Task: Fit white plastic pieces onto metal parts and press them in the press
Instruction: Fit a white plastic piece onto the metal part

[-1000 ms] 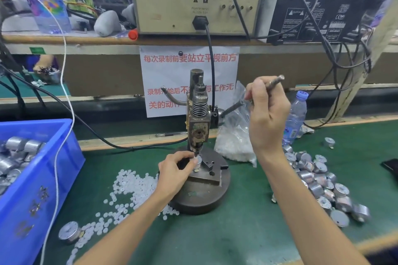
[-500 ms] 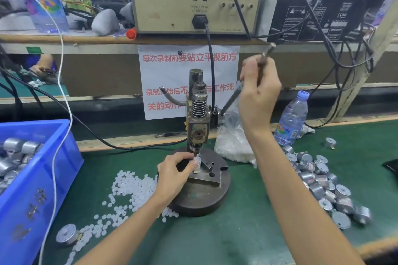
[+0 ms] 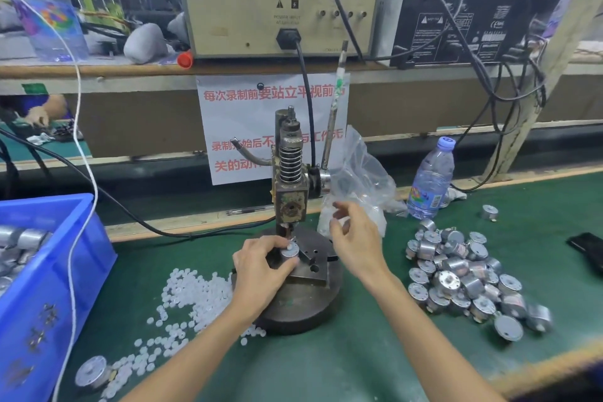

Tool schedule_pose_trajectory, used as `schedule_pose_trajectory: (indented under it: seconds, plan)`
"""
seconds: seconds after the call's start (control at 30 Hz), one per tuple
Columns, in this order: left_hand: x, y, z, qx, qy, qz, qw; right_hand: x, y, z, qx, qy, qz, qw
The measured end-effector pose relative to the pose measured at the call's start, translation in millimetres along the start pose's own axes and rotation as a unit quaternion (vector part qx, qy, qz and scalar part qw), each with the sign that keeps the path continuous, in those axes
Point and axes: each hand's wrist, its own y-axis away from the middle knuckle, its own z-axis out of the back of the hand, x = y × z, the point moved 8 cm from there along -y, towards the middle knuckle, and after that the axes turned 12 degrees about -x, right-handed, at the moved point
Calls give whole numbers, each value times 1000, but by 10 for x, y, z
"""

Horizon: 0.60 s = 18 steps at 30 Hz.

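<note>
A small hand press (image 3: 290, 192) stands on a round dark base (image 3: 303, 307) in the middle of the green mat. My left hand (image 3: 261, 268) pinches a small metal part (image 3: 289, 252) with a white plastic piece on top, sitting on the press block just under the ram. My right hand (image 3: 355, 238) hovers beside the base with loosely spread fingers, holding nothing. The press lever (image 3: 334, 104) stands nearly upright, free of my hand. Loose white plastic pieces (image 3: 186, 300) lie left of the base. A pile of metal parts (image 3: 463, 274) lies to the right.
A blue bin (image 3: 42, 287) with metal parts stands at the left. A clear plastic bag (image 3: 359, 179) and a water bottle (image 3: 430, 179) sit behind the press. One metal part (image 3: 93, 372) lies near the front left. Cables and boxes crowd the shelf behind.
My right hand let go of the lever and came down beside the press base. The lever swung up to nearly vertical. My left hand stays on the part under the ram.
</note>
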Motion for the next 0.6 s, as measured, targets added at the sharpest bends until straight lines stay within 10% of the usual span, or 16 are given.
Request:
schedule_pose_trajectory:
  seconds: [0.2,0.6]
  plan:
    - [-326,198,-132,-7,67,-73,995,-335,415,-209,247,-73,-74,963]
    - [-1257,505,-1373,216,89,-90,968,-1271,13,1195,-7,90,-164,982]
